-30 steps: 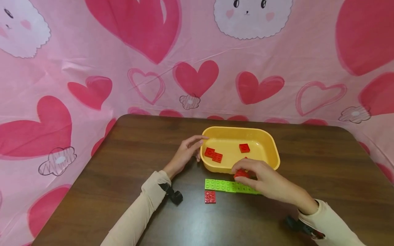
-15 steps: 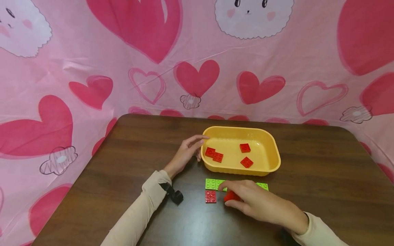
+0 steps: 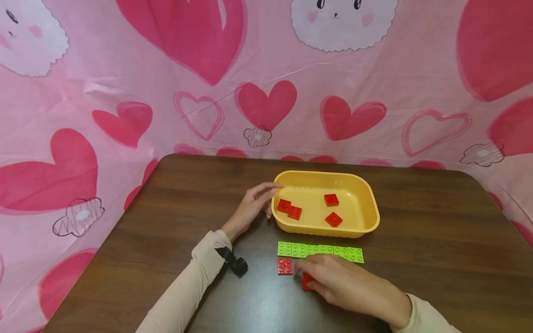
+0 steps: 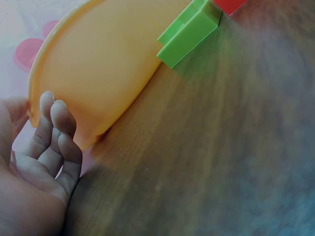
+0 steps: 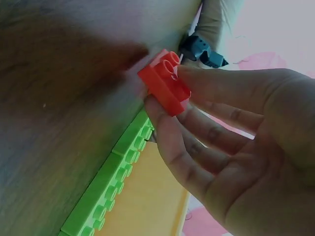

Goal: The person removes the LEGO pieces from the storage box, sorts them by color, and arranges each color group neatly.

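Between thumb and fingers my right hand point(image 3: 345, 284) pinches a red toy building brick point(image 5: 165, 86), its studs showing in the right wrist view. The hand hovers low over the table, just in front of a row of green bricks point(image 3: 298, 250), and partly covers that row. Left of it, one red brick point(image 3: 285, 266) lies against the front of the row's left end. My left hand point(image 3: 248, 209) rests at the left end of a yellow tray point(image 3: 366, 217), fingers relaxed and touching its rim and outer wall. Several red bricks point(image 3: 334, 219) lie loose inside the tray.
The dark wood table point(image 3: 187, 203) extends around the tray and bricks. A pink cloth point(image 3: 266, 55) with hearts hangs behind the table and along its left side. A black wrist camera point(image 3: 236, 264) sits on the left sleeve.
My right hand has carried the red brick from beside the tray's front edge over the green row, leftward and nearer to me, then lowered it. The left hand stays at the tray.
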The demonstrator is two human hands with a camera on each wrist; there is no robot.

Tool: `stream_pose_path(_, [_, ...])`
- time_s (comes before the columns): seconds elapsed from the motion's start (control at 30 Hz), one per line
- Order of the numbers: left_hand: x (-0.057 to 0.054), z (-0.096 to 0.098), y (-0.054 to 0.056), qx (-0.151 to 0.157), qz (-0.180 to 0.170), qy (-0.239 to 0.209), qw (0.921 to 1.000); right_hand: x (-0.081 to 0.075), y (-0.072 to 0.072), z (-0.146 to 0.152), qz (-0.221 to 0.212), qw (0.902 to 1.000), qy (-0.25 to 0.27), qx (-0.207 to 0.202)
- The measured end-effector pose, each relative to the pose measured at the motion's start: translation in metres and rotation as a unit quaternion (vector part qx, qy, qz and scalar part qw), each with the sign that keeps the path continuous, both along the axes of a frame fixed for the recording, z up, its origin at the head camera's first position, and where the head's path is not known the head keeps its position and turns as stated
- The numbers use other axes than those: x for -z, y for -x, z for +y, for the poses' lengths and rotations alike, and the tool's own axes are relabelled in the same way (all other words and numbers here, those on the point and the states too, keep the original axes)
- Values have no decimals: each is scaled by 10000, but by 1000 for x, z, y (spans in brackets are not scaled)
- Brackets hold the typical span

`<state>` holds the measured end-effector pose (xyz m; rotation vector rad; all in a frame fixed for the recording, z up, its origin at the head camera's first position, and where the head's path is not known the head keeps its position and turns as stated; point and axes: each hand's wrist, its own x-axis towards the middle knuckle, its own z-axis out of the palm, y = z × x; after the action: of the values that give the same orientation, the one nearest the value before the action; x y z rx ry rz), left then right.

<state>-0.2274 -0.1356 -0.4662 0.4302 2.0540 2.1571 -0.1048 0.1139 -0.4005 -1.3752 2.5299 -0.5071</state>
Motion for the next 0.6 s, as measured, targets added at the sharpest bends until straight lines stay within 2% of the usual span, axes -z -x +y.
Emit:
stream_pose_path(0.1, [0, -1, -1, -5, -10, -4, 10000, 0, -1, 0, 656, 9978, -59, 76])
stream_pose_path(0.17, [1, -1, -1, -1, -13, -16, 10000, 0, -1, -1, 1207, 9925, -106, 138])
stream_pose_path(0.23, [1, -1, 0, 7, -8, -41, 10000, -2, -2, -1, 1560, 9873, -198, 210])
stream_pose_path(0.3, [2, -1, 0, 14, -9, -50, 10000, -3, -3, -1, 1560, 9871, -275, 209])
stream_pose_path(0.47, [2, -1, 0, 39, 15, -77, 10000, -1, -4, 0, 958, 9936, -581, 159])
stream_pose_path(0.6, [2, 0, 0, 35, 44, -87, 9999, 5, -2, -2, 936, 9938, -545, 235])
